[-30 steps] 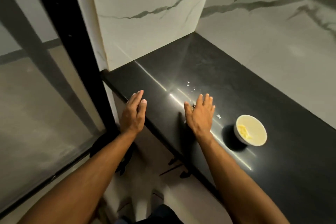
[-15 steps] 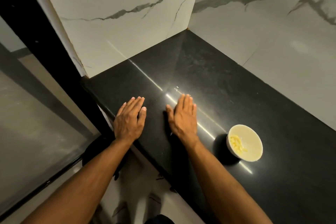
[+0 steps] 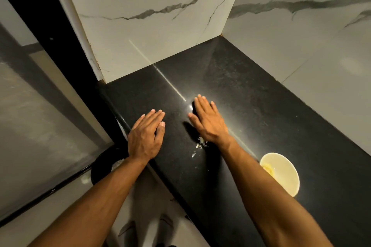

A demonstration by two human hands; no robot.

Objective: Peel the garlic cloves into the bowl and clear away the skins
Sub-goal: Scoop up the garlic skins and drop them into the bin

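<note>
Both hands flat, fingers straight: left hand (image 3: pixel 146 136), right hand (image 3: pixel 208 120) on black polished stone counter (image 3: pixel 261 110); papery white garlic skins (image 3: pixel 201 142) beside right wrist; flakes could be scattered if swept fast.

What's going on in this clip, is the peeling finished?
A person has both hands flat on the black countertop: the left hand at its front edge, the right hand just beyond a few garlic skins. It looks like sweeping up. The white bowl, to the right, holds peeled cloves. A dark bin sits on the floor below the edge.
</note>
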